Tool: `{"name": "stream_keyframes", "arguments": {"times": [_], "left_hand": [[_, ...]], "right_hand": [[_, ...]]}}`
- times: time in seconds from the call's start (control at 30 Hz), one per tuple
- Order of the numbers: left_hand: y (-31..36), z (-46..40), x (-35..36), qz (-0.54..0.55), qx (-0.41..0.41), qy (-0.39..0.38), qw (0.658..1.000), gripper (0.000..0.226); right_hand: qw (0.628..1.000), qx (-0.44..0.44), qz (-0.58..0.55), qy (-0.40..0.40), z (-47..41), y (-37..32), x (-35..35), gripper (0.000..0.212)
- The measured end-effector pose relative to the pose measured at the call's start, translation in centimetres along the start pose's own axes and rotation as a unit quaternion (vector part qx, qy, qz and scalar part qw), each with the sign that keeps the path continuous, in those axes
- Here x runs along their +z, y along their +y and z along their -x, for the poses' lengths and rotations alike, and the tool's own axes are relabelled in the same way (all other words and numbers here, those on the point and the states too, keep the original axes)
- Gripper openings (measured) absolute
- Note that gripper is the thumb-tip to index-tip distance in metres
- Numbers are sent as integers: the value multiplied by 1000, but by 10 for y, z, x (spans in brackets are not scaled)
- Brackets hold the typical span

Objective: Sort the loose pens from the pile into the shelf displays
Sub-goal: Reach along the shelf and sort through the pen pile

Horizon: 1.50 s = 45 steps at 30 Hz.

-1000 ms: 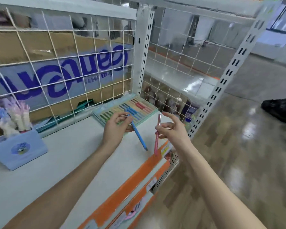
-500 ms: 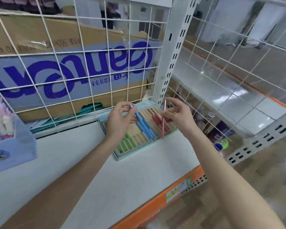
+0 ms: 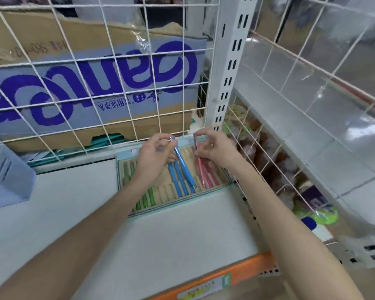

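Head view: left hand [image 3: 154,151] pinches a slim blue plastic pen [image 3: 183,164] near its clip end, barrel slanting below the fingers over the blue pens in a shallow slotted display tray [image 3: 178,205]. Right hand [image 3: 214,149] grips a pink pen [image 3: 198,161] likewise, over the pink row. Tray sits on the white shelf [image 3: 160,241]. Motion blur obscures both tips.
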<state>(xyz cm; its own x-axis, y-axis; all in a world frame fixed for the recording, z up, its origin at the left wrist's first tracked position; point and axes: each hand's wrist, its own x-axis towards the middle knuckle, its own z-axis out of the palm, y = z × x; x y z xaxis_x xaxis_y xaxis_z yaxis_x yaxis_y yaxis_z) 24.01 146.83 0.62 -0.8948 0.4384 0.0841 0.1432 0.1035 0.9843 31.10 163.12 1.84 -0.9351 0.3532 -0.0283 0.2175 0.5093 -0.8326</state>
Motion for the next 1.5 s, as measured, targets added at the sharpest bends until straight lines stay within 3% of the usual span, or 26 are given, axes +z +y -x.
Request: {"name": "stream_keyframes", "arguments": {"times": [0.1,0.3,0.53,0.73,0.9,1.07,1.5], "left_hand": [[-8,-6,3,-37,-8,4,999,5],[-18,-15,7,-211,50,6,976,17],[-25,-19,11,-396,54,14,916,34],[-26,-13,14,-426,75,27,901,29],[-28,-11,11,-413,79,18,907,26],[-26,-8,6,-429,65,-13,901,34],[-22,-8,14,-462,49,-2,886,35]], "right_hand": [[999,-17,48,-16,-3,2,2,47],[983,-42,177,-19,-4,10,3,53],[972,-10,231,-40,-4,17,9,52],[974,-8,221,-44,-7,18,12,49],[973,-8,226,-48,-7,20,13,47],[970,-13,237,-48,-7,19,13,47],[969,-27,243,-36,-6,24,16,44]]}}
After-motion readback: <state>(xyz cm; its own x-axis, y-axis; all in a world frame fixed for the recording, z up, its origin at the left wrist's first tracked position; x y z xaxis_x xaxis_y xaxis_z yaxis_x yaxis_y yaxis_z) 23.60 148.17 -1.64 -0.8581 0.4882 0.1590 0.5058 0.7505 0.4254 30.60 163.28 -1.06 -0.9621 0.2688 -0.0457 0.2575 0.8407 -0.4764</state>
